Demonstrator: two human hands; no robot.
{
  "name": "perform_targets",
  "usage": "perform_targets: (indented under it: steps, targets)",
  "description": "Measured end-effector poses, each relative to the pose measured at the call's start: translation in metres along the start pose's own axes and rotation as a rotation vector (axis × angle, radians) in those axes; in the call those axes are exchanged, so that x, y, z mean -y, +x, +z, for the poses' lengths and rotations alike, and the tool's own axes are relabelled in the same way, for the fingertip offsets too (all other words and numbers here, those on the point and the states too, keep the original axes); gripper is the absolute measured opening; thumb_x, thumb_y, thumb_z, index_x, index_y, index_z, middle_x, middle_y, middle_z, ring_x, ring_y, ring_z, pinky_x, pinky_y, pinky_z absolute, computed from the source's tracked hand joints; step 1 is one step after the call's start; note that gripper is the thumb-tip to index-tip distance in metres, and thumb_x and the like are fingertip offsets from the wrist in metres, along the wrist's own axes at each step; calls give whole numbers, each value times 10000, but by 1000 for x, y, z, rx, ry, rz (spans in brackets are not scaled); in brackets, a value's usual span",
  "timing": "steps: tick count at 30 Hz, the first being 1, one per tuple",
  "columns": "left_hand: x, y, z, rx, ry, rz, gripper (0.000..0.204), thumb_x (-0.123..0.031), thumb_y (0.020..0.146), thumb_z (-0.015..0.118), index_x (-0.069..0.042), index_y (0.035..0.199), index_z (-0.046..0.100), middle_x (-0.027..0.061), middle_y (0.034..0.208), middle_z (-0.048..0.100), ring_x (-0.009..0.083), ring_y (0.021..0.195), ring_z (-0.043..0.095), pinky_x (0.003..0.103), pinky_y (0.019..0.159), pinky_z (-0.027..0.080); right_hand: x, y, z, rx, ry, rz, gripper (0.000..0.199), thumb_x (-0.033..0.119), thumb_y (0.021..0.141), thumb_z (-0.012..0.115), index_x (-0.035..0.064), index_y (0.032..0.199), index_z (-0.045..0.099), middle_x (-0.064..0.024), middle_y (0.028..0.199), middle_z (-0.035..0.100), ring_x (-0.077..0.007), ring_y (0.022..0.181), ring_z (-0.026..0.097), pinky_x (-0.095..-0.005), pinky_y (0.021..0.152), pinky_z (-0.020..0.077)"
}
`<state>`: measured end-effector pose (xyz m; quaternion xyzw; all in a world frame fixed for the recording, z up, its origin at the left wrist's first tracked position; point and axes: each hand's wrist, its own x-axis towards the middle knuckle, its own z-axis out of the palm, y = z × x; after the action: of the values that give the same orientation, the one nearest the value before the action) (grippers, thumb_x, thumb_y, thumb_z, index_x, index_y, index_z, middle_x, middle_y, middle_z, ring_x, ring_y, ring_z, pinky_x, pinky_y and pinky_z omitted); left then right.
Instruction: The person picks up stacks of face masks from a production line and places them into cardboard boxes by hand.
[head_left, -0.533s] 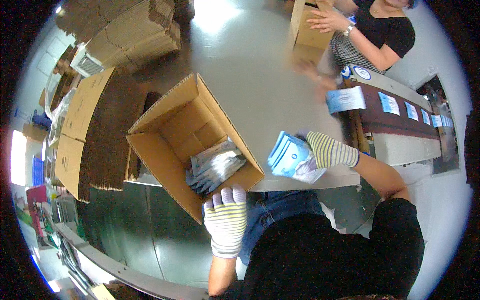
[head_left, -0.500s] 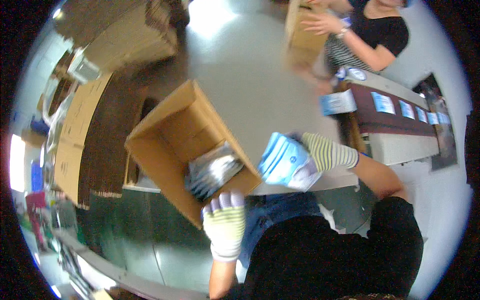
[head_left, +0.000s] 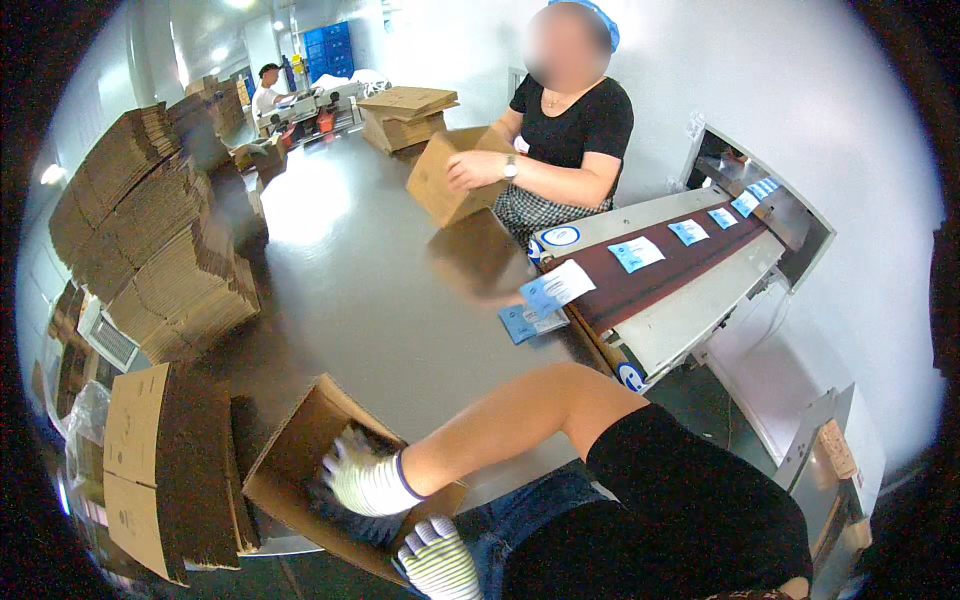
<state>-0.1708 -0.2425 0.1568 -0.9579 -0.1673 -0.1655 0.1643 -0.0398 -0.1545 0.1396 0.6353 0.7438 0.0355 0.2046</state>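
Observation:
An open cardboard box (head_left: 285, 450) stands at the near edge of the table, in front of me. My right hand (head_left: 368, 480), in a striped knit glove, reaches down into it; its fingers are blurred, and whatever they touch is hidden. Dark bluish packets (head_left: 372, 528) show dimly in the box below that hand. My left hand (head_left: 440, 562), gloved the same way, holds the box's near rim with bent fingers.
To the right, a conveyor (head_left: 655, 285) carries several blue-and-white packets; another packet (head_left: 525, 322) lies at its end. A co-worker (head_left: 570, 140) across the table handles a cardboard box (head_left: 450, 180). Stacks of flattened cartons (head_left: 185, 275) line the left side.
My right hand has moved left into the box, and the packet it held is out of sight. My left hand stays at the box's near rim. The view has tilted up.

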Motion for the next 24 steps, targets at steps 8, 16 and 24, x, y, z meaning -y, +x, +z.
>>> perform_targets:
  steps: [8, 16, 24]
  targets:
    - [10, -2, -13, -8, -59, -50, 91, -195, 833, 524, -111, 866, 533, 61, 813, 574, 230, 749, 573, 357, 608, 433, -8, -74, -31, -238, 459, -129, 721, 349, 775, 645, 41, 1362, 361, -193, 1390, 390, -335, 1289, 389, -488, 1073, 305]
    - [14, -11, -10, 3, -77, -115, 236, -255, 867, 519, -74, 1000, 590, 101, 972, 637, 237, 726, 588, 378, 613, 456, -28, -144, -18, -999, 725, -238, 475, 306, 725, 687, 65, 1108, 540, -126, 1147, 553, -298, 1082, 531, -430, 915, 437]
    - [12, 4, 26, -120, -97, -167, 195, -183, 765, 626, -75, 918, 570, 62, 692, 524, 237, 619, 533, 378, 570, 397, -92, -209, 62, -628, 583, 166, 393, 344, 837, 622, 83, 1127, 568, -118, 1128, 594, -319, 1009, 587, -441, 847, 485]
